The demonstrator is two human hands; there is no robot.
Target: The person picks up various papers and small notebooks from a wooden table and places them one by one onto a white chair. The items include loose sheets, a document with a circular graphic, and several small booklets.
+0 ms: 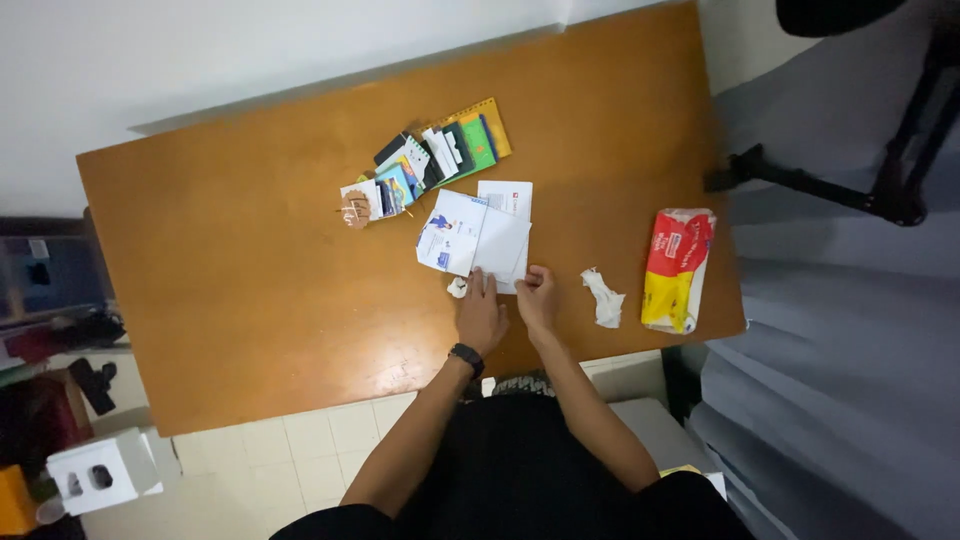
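On the table [250, 260], both hands, left hand [481, 315] flat, right hand [537, 297] pinching, hold white paper [490, 245].

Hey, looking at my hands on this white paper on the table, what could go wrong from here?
The left hand and right hand both press the near edge of the white paper, so a pull might tear or crease it. A small crumpled scrap beside the left hand could get knocked away. The fanned stack of cards lies just behind the paper, so pushing it forward may scatter them.
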